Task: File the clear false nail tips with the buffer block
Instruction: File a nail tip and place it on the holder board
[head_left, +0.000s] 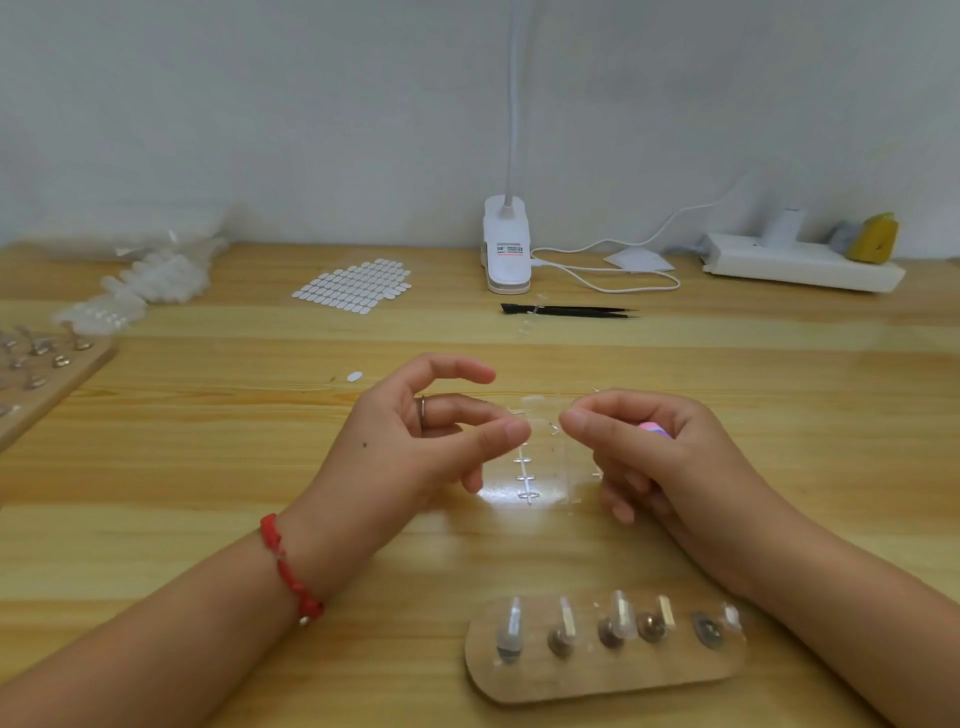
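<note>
Wood-grain table (182, 467) with glossy pale planks against a plain grey-white wall, clear false nail tips (524, 462) on a transparent strip at centre between the hands, left hand (415, 441) loosely curled at its left edge, hold unclear, right hand (654, 462) curled round a pink pastel buffer block (652, 429), oval wooden nail stand (597, 675) near right.

Both forearms reach in from the tabletop's (208, 467) near edge. The left hand (431, 436) pinches the clear nail strip (545, 467), index finger raised. The right hand's (660, 462) curled fingers (618, 499) hold the buffer block (652, 428).
</note>
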